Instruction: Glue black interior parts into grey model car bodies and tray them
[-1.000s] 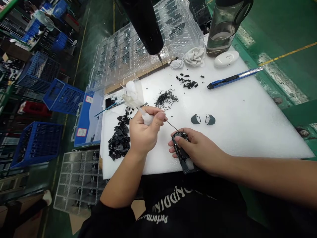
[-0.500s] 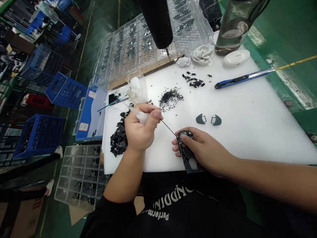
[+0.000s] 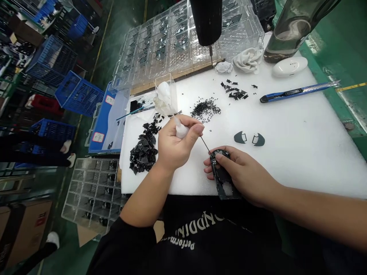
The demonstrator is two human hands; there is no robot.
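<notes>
Beneath my left fingers (image 3: 195, 133) and right fingers (image 3: 226, 162) spreads the white surface (image 3: 304, 156), matte as foam, probably chosen to cushion small parts and show dark ones up. Beyond both sets of fingers sits the tray (image 3: 177, 71), clear stiff plastic, its compartments presumably for sorting. Ahead of the fingers hangs the driver (image 3: 205, 23), a black cylinder with a slim bit. Far past the right fingers stands the flask (image 3: 289, 34), see-through; nearer them lies the knife (image 3: 295, 92), long and blue, well apart from my work. Left of my left fingers is the heap (image 3: 145, 151) of angular black shards.

My right fingers grasp the frame (image 3: 222, 179), glossy, dark and elongated, thumb on top, I judge to steady it. My left fingers curl round the bottle (image 3: 181, 131), soft-looking white plastic. Just beyond the right fingers lie two flat curved pieces (image 3: 240, 138), mirrored like a pair. Ahead of the left fingers scatter tiny black rods (image 3: 202, 109). From my left fingers a thin needle (image 3: 205, 144) slants to the frame's rounded end, pen-like, presumably for control; I cannot tell whether it touches.
</notes>
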